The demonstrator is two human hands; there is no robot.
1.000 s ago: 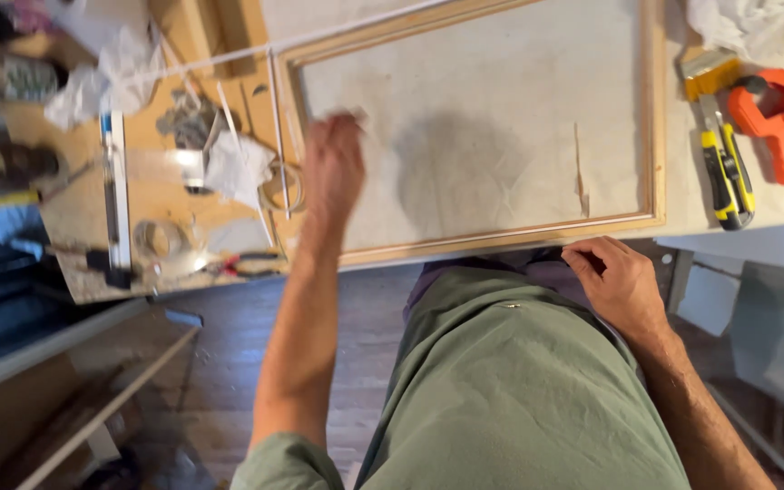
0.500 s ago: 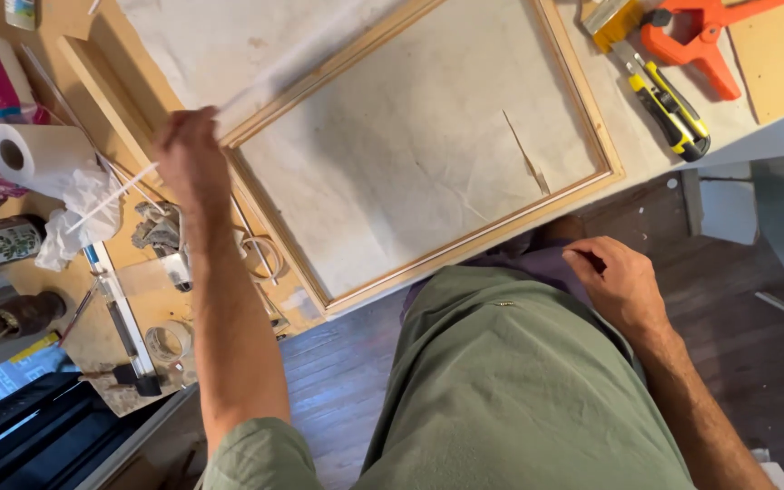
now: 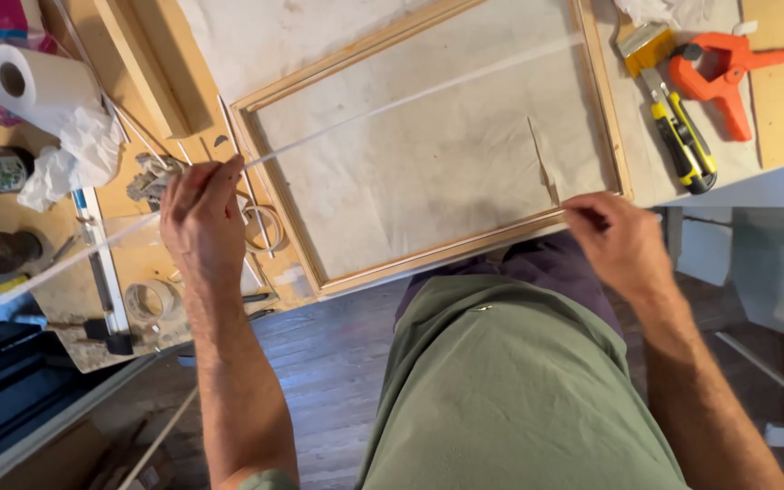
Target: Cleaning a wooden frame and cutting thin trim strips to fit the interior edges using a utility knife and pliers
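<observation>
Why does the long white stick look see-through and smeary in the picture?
In the head view the thin white strip is streaked by motion blur, so the wooden frame shows through it; the left hand pinching it is a bit soft too, while the right hand at the frame's near edge and the orange clamp look sharp; light is even, with no harsh glare.

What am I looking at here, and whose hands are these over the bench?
One camera on the person's head looks down over their green shirt. The left hand pinches a long thin pale strip that runs across a wooden frame lying on a cloth-covered bench. The right hand touches the frame's near edge. On the right lie an orange clamp and a yellow-and-black utility knife; a paper roll stands far left.
</observation>
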